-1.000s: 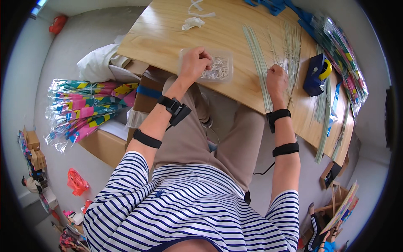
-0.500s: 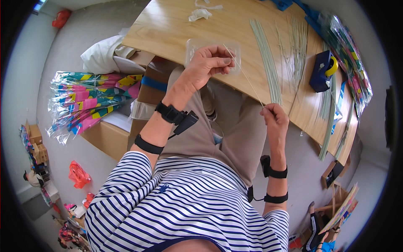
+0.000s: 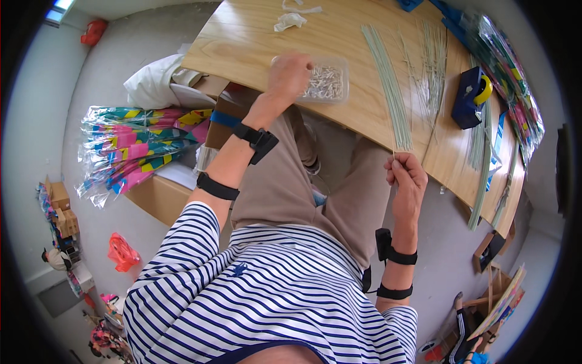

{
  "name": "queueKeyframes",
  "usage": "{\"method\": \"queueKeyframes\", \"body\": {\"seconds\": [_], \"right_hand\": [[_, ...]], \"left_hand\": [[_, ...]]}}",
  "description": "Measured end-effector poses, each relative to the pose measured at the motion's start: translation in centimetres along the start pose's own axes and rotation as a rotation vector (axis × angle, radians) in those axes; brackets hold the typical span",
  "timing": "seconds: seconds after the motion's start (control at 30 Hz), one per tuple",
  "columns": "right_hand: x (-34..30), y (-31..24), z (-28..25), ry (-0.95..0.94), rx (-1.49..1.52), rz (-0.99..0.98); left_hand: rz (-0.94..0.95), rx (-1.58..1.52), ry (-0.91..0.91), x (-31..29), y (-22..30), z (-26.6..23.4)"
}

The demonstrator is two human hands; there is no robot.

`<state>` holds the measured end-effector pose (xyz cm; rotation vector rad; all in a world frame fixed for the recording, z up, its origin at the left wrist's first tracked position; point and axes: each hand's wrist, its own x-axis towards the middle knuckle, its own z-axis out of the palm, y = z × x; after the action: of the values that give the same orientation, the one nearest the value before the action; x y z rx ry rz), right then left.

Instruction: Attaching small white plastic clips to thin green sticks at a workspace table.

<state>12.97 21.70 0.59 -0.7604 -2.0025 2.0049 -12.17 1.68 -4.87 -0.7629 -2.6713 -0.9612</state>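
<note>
- On the near edge of the wooden table [image 3: 242,42], my left hand [image 3: 288,76] rests over the left end of a clear plastic box [image 3: 324,82] of small whitish pieces, fingers curled down into it.
- From this angle I cannot tell whether those fingers pinch one of the pieces or only touch them; the hand hides its own fingertips.
- My right hand [image 3: 407,181] hangs off the table, just below its front edge and above my lap, closed in a pinch on a thin pale stick [image 3: 393,156] that stands up from the fingers.
- That stick is fine and short in view, its top near the lower end of the bundle of green sticks [image 3: 388,85] lying on the table.
- Right of that bundle lies a looser spread of thinner pale sticks [image 3: 431,70], fanned out toward the far side.
- Further right sits a blue tape dispenser [image 3: 468,97] with a yellow roll, and beyond it, along the table's right edge, a row of colourful wrapped items [image 3: 512,91].
- Near the far edge lie some crumpled white scraps [image 3: 290,20].
- Down to my left, on a lower surface, lies a pile of colourful items in clear wrap [image 3: 133,148], with a white bag [image 3: 151,85] beside the table corner.
</note>
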Motion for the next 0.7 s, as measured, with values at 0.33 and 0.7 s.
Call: {"method": "queueKeyframes", "body": {"seconds": [0.33, 0.7], "right_hand": [[-1.4, -1.1, -0.3, 0.026, -0.059, 0.001], [-1.3, 0.2, 0.7, 0.002, 0.01, -0.074]], "left_hand": [[0.015, -0.121, -0.253, 0.9, 1.5, 4.8], [0.117, -0.155, -0.34, 0.7, 1.8, 4.5]]}}
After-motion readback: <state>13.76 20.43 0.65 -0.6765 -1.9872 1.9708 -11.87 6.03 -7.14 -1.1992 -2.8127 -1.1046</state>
